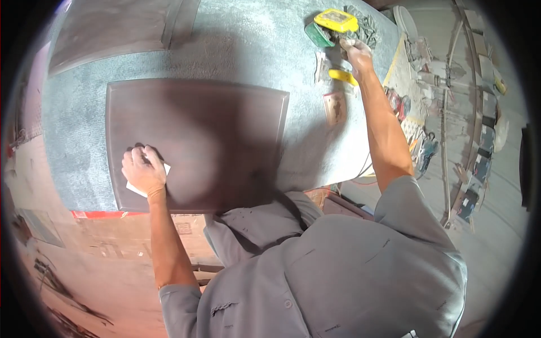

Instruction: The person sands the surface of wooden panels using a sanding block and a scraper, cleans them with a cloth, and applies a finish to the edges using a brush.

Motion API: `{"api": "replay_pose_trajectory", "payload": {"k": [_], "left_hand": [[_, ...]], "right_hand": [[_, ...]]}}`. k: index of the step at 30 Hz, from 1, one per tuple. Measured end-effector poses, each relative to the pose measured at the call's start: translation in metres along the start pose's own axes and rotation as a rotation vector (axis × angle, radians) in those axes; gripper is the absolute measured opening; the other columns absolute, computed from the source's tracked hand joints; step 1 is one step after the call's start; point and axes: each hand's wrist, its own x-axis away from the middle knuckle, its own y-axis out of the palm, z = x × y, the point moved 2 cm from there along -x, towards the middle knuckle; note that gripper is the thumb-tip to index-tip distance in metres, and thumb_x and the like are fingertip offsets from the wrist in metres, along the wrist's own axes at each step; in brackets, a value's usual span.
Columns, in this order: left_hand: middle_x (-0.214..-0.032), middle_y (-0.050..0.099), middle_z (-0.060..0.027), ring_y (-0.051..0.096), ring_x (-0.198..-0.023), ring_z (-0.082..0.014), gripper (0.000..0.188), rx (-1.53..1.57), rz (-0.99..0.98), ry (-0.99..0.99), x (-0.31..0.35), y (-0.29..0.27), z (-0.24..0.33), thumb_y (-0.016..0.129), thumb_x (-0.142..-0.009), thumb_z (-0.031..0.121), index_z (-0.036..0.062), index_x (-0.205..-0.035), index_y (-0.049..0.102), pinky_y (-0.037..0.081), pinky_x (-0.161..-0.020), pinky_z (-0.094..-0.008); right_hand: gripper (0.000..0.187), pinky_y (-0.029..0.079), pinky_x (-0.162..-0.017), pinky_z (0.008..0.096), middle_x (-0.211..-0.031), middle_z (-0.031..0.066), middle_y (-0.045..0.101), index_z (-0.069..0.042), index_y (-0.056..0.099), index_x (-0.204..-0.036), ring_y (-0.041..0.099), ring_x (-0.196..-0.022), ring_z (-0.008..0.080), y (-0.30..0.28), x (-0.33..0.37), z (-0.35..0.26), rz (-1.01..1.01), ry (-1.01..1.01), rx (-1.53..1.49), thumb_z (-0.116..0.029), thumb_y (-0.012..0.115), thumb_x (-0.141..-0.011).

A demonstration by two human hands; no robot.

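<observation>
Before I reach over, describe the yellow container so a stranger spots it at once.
On the pale bluish work surface, find the far right corner, just beyond the person's right hand. The yellow container sits there, with a green container at its near left and a crumpled grey heap at its right. It is boxy, unlike the curved yellow piece nearer the person.

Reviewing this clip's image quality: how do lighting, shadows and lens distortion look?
Head view: a broad dark shadow crosses the near panel; head view: the table looks washed bright toward its right end; head view: fisheye bowing, with black corners; head view: a pinkish cast at lower left.
</observation>
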Motion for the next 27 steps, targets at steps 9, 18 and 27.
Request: {"api": "replay_pose_trajectory", "payload": {"k": [9, 18, 27], "left_hand": [[-0.093, 0.066, -0.0067, 0.064, -0.09, -0.032, 0.023, 0.016, 0.021, 0.028, 0.003, -0.005, -0.002, 0.065, -0.099, 0.032, 0.0112, -0.09, 0.069, 0.046, -0.08, -0.0476], [-0.091, 0.066, -0.0066, 0.065, -0.088, -0.0338, 0.022, 0.074, 0.044, 0.075, 0.005, -0.009, -0.007, 0.066, -0.098, 0.033, 0.0131, -0.088, 0.068, 0.047, -0.077, -0.0497], [-0.1, 0.068, -0.0131, 0.065, -0.095, -0.0384, 0.025, 0.11, -0.09, 0.067, -0.016, -0.029, -0.034, 0.068, -0.097, 0.034, 0.0087, -0.098, 0.071, 0.049, -0.086, -0.0531]], "right_hand": [[0.011, 0.05, -0.069, 0.0268, -0.088, 0.0038, 0.072, -0.004, 0.069, -0.116, 0.062, -0.075, 0.0122, 0.039, 0.298, 0.058, -0.087, 0.223, -0.188, -0.01, 0.064, -0.108], [0.012, 0.04, -0.068, 0.0226, -0.085, -0.0104, 0.059, -0.006, 0.071, -0.115, 0.047, -0.075, 0.0009, 0.084, 0.428, 0.074, -0.129, 0.239, -0.157, -0.01, 0.07, -0.103], [0.022, 0.043, -0.068, 0.0214, -0.088, -0.0034, 0.066, -0.003, 0.074, -0.116, 0.053, -0.076, 0.0033, 0.108, 0.468, 0.094, -0.149, 0.259, -0.142, -0.021, 0.063, -0.11]]}}
